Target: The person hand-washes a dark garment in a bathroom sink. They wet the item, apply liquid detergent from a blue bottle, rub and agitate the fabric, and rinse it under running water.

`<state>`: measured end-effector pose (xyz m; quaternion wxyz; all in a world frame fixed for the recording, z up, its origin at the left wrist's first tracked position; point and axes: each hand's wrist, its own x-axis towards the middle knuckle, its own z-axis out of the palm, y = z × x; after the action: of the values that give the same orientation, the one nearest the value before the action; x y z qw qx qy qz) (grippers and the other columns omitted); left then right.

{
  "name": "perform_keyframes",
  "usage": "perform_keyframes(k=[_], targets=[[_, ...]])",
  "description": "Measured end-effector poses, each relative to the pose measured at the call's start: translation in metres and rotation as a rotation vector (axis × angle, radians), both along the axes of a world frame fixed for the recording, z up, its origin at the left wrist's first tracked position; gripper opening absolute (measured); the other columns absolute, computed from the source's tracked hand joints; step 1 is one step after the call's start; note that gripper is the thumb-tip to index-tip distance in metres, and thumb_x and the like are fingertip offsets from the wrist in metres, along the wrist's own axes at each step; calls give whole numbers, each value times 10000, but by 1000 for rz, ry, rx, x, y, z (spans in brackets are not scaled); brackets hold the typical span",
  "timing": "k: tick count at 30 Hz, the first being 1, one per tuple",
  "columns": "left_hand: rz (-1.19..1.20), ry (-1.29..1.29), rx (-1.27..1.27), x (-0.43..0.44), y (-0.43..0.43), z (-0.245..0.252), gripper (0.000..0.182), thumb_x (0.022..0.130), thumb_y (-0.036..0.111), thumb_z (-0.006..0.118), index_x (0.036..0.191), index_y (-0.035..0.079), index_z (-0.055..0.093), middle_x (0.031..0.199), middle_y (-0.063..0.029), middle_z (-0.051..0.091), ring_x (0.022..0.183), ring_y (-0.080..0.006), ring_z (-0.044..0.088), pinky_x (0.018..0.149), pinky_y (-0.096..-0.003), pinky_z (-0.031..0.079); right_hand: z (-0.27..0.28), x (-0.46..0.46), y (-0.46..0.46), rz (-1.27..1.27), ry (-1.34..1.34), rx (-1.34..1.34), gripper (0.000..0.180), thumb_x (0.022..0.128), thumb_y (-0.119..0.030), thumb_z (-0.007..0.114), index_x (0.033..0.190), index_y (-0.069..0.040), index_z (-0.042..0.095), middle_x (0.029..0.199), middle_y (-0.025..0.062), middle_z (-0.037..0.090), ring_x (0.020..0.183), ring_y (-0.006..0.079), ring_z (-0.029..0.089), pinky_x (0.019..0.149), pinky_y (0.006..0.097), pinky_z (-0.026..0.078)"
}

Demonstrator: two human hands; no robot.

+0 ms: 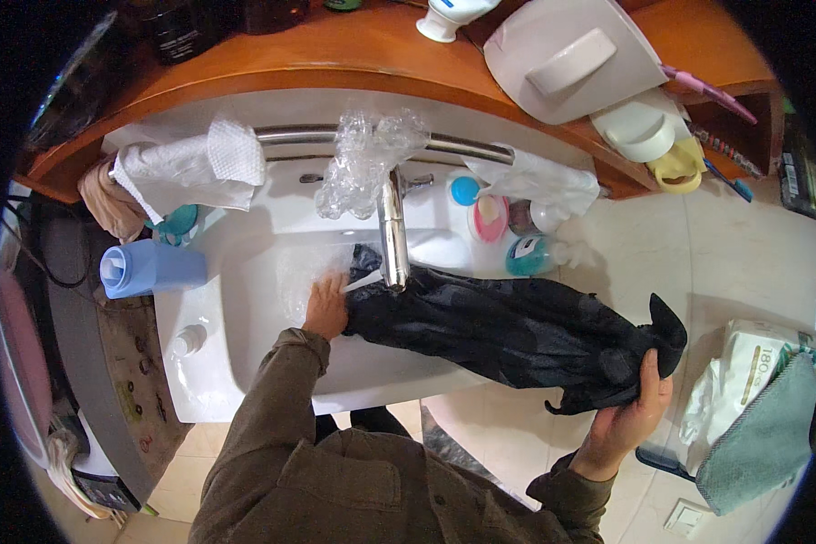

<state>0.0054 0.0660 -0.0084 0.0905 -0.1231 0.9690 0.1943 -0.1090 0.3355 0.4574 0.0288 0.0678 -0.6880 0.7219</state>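
Note:
A black cloth garment (489, 319) stretches across the white washbasin (245, 401) and past its right side. Its left end lies in the bowl under the chrome faucet (394, 238), from which a stream of water seems to run. My left hand (327, 304) rests flat against that end, fingers toward the faucet, in the running water; whether it grips the cloth is hard to see. Out to the right, my right hand (642, 404) holds the garment's other end between thumb and fingers, above the level of the basin's edge.
A blue plastic container (153, 268) stands on the basin's left edge. Behind the faucet runs a metal towel rail (476, 147) with white cloths. A teal soap bottle (530, 255) and a pink soap dish (489, 217) sit at the back right. An orange wooden shelf (381, 75) overhangs the back.

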Motion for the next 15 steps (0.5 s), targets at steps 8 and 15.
perform_keyframes(k=[8, 15], targets=[[-41, -73, -153, 8, 15, -4, 399, 955, 212, 524, 1279, 8, 636, 1428, -204, 534, 1373, -360, 448, 1188, -526, 287, -7, -9, -4, -58, -5, 3, 225, 1013, -93, 610, 1197, 36, 621, 1093, 127, 705, 951, 207, 707, 854, 341, 589], [-239, -36, -276, 4, 7, 5, 393, 961, 229, 500, 1247, -3, 637, 1336, -215, 574, 1314, -368, 498, 1180, -484, 309, 16, -3, 5, -108, 68, -75, 296, 1003, -108, 619, 1254, 47, 598, 1127, 160, 699, 994, 277, 702, 890, 390, 589]])
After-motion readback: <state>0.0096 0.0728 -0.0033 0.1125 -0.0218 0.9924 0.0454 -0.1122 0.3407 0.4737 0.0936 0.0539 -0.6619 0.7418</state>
